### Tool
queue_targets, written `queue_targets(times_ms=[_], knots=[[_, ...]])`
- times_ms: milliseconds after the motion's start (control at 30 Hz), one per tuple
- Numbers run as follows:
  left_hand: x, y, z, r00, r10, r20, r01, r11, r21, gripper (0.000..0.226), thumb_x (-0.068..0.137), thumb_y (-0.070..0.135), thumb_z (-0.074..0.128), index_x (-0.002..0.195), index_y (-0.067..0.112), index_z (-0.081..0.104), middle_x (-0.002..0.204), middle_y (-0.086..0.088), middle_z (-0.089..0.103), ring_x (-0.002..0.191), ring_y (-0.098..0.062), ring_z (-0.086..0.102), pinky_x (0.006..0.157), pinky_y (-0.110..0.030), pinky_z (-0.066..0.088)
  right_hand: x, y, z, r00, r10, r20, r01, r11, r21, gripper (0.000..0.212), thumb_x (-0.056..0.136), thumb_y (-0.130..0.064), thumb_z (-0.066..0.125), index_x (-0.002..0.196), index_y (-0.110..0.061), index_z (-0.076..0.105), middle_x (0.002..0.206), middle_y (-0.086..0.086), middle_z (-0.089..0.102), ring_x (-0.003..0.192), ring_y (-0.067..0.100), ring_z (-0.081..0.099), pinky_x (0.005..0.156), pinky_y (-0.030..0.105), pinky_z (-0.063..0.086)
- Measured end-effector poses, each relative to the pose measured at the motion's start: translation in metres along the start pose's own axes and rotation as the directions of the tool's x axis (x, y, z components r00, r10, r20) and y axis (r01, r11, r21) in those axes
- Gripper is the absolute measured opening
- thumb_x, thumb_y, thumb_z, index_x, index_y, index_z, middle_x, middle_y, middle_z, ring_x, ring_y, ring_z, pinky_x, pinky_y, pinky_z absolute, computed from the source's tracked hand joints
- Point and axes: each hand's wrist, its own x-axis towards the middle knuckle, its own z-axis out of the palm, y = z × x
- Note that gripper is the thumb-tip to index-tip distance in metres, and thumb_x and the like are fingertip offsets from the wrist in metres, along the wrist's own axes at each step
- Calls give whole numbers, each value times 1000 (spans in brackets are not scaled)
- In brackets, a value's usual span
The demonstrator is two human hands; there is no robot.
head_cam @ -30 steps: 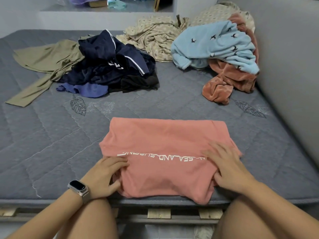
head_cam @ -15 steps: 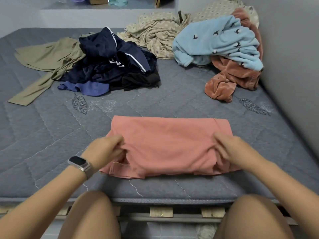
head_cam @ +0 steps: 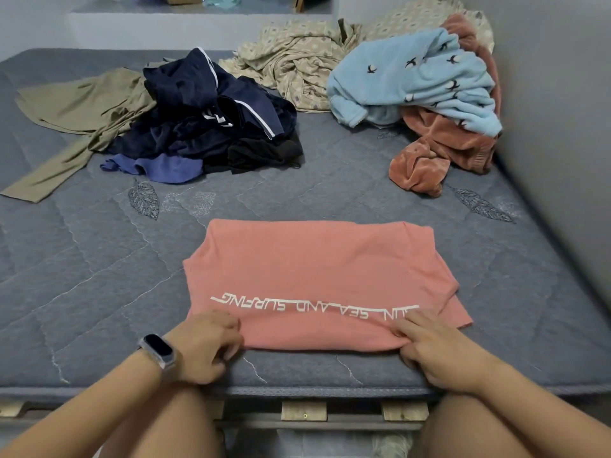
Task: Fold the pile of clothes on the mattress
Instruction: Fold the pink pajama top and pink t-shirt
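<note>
On the mattress (head_cam: pixel 99 292), both hands (head_cam: pixel 201 345) (head_cam: pixel 433 352) pinch a pink shirt (head_cam: pixel 314 269) apparently lettered "SUN SEA AND SURFING".

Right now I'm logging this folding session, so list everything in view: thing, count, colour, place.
T-shirt: 1, salmon pink with white lettering, flat on mattress near front edge.
Mattress: 1, grey quilted, under everything.
Dark clothes heap: 1 heap, navy, black, blue, far left-centre.
Olive garment: 1, olive, far left.
Patterned cloth: 1, beige, far centre.
Fleece: 1, light blue, far right.
Velvet garment: 1, rust, under fleece.
Watch: 1, dark, left wrist.
Left hand: grips shirt's near left corner.
Right hand: grips shirt's near right corner.
</note>
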Motion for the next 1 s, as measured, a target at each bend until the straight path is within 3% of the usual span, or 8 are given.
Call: queue_targets(times_ms=[167, 300, 533, 633, 733, 800, 833, 1000], knots=[[16, 28, -29, 879, -120, -462, 62, 989, -138, 33, 87, 43, 46, 117, 32, 55, 116, 9, 59, 108, -12, 54, 97, -32, 40, 14, -16, -28, 935, 286, -210, -219, 931, 292, 30, 66, -31, 59, 94, -30, 69, 121, 0, 60, 108, 28, 52, 88, 45, 42], [29, 36, 13, 890, -346, -298, 390, 915, 103, 53, 96, 59, 17, 147, 45, 23, 147, -1, 44, 133, -25, 45, 104, -59, 32, 34, -35, -2, 912, 410, -2, -402, 896, 186, 62, 86, -59, 43, 144, -40, 37, 152, 2, 39, 141, 26, 27, 107, 53, 23], [33, 47, 39, 867, -450, -214, 485, 859, 162, 49, 96, 51, 20, 136, 33, 43, 130, -12, 60, 116, -32, 60, 95, -56, 27, 43, -21, 2, 912, 348, 220, -389, 903, 185, 64, 90, -75, 17, 144, -45, 33, 157, -8, 27, 145, 20, 27, 115, 46, 8], [34, 83, 35, 747, -573, -337, 484, 816, -315, 38, 78, 42, 45, 108, 22, 59, 105, -4, 65, 96, -23, 63, 85, -41, 46, 70, -4, -35, 879, 356, 317, -459, 810, 364, 50, 93, -66, 27, 114, -38, 61, 137, -7, 55, 125, 19, 49, 101, 38, 36], [45, 141, 23, 584, -808, 82, 350, 160, -923, 29, 79, 45, 59, 77, 17, 64, 80, -2, 70, 74, -13, 64, 70, -34, 55, 111, 28, -56, 860, 503, 88, -474, 720, 506, 15, 92, -34, 54, 88, -23, 63, 91, 2, 68, 84, 19, 59, 70, 31, 40], [57, 164, 24, 561, -654, 508, 201, -488, -849, 25, 88, 29, 67, 85, 4, 66, 92, -15, 70, 85, -21, 66, 72, -34, 57, 146, 54, -55, 839, 544, 4, -464, 712, 527, 30, 88, -25, 64, 116, -17, 61, 113, 2, 67, 104, 19, 61, 87, 31, 46], [62, 168, 26, 553, -601, 576, 108, -634, -765, 24, 89, 22, 67, 91, -1, 64, 98, -18, 69, 91, -25, 66, 77, -33, 56, 165, 66, -55, 840, 542, 32, -478, 710, 517, 44, 86, -28, 68, 126, -15, 56, 123, 4, 63, 115, 22, 57, 95, 34, 45], [92, 167, 22, 574, -598, 560, -212, -769, -603, 35, 84, 16, 69, 116, 3, 62, 108, -11, 72, 103, -23, 66, 96, -37, 48, 242, 95, -46, 795, 493, 353, -605, 694, 392, 97, 71, -68, 68, 147, -20, 31, 145, 7, 46, 135, 31, 38, 113, 46, 30]])
